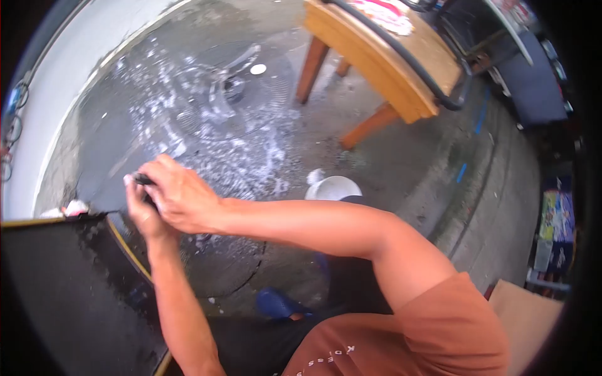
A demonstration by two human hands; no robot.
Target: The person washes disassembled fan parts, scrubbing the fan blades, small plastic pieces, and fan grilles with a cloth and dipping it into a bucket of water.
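My left hand (pixel 145 216) and my right hand (pixel 182 194) are pressed together at left of centre. Their fingers are closed around a small black object (pixel 143 179), mostly covered, whose kind I cannot make out. Below them to the left is a black, wet-looking panel (pixel 56 282) with a yellowish edge. Beyond my hands, on the wet, sudsy floor, lie round wire fan grilles (pixel 276 94) and a see-through fan blade (pixel 219 103). A white round disc (pixel 258 69) rests near the blade.
A white bucket (pixel 333 187) stands close to my knees. A wooden table (pixel 376 59) with a black bar along it is at upper right. Shelving with dark boxes (pixel 533 81) lines the right side, and a pale wall (pixel 63 75) runs along the left.
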